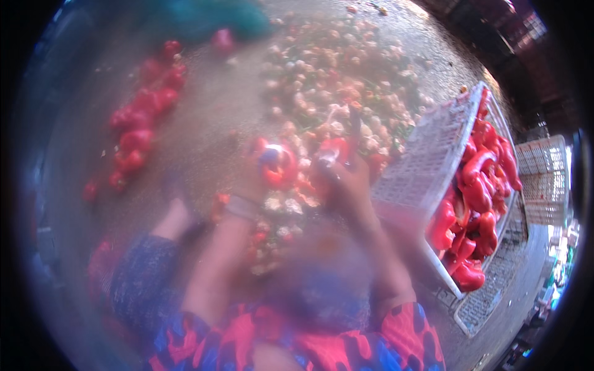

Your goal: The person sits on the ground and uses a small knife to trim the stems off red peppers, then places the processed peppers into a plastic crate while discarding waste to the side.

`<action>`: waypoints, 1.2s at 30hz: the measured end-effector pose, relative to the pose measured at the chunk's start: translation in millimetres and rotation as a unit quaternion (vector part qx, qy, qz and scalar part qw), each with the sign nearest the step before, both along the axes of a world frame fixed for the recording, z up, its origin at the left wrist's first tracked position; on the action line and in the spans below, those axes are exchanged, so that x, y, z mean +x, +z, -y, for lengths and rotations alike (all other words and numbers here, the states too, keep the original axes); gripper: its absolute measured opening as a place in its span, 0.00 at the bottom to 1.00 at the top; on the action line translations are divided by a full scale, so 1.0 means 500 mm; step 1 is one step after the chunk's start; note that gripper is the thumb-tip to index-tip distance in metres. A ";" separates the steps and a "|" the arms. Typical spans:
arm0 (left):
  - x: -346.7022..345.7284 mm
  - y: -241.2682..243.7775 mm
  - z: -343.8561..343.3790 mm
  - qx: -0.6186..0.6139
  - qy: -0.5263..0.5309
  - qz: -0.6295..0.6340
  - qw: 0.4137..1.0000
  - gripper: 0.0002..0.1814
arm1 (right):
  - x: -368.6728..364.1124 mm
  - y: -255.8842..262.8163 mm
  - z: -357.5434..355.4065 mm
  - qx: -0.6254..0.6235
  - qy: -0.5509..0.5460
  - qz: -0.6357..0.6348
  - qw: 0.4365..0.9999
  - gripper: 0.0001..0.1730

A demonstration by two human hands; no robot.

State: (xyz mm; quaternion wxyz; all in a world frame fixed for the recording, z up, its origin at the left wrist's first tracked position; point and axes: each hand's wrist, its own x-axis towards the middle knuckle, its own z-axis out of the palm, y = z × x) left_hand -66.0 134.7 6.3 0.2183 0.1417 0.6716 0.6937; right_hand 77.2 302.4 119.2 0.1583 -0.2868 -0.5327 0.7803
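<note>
The view is hazy. My left hand (pixel 248 174) is closed around a red bell pepper (pixel 280 167) whose opened, hollow end faces up. To its right, my right hand (pixel 345 178) holds a knife (pixel 355 125) with its dark blade pointing away from me, together with a red pepper piece (pixel 335 149) that has a pale part showing. The two hands are apart. Beneath and beyond them lies a wide heap of cut pepper cores (pixel 325 79) with pale seeds and green stems.
A white plastic crate (pixel 417 148) of red peppers (pixel 480 190) stands tilted at the right, with another crate (pixel 540 181) behind. Whole red peppers (pixel 144 111) lie in a row on the ground at the left. A green sack or cloth (pixel 218 18) is at the far left.
</note>
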 end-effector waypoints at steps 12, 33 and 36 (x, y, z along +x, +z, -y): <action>0.069 0.156 -0.096 0.085 -0.108 0.023 0.990 0.21 | 0.347 0.202 -0.137 0.688 -0.253 0.254 0.631 0.32; 0.082 0.153 -0.090 -0.041 -0.155 -0.090 0.983 0.12 | 0.001 -0.068 0.012 0.661 0.051 -0.048 0.747 0.25; 0.063 0.110 -0.089 -0.060 -0.209 -0.014 0.976 0.13 | 0.012 -0.097 0.014 0.657 0.040 -0.067 0.750 0.28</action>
